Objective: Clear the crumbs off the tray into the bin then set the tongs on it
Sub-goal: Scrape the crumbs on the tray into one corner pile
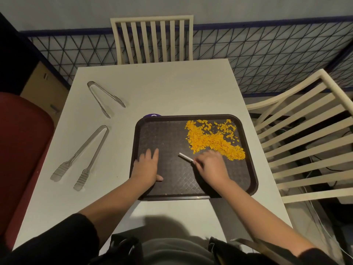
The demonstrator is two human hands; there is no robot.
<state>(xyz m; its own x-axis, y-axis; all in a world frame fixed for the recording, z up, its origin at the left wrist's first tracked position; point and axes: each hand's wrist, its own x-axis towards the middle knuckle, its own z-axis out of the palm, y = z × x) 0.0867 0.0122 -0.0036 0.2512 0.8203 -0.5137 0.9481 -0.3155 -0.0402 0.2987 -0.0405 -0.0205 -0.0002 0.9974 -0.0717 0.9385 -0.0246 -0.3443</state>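
Resting flat on the near-left part of the tray [168, 134], the person's left grip [148, 166] has its fingers straight and holds nothing. The right grip [211, 166] pinches a small white stick [186, 157] between curled fingers, low over the tray's near-centre, just beside the crumbs [208, 138]. These orange crumbs lie heaped on the far-right part of the tray. On the bench [172, 88], left of the tray and apart from it, lie the far tongs [104, 97] and the near tongs [82, 157]. A purple object [152, 115] shows at the tray's far rim.
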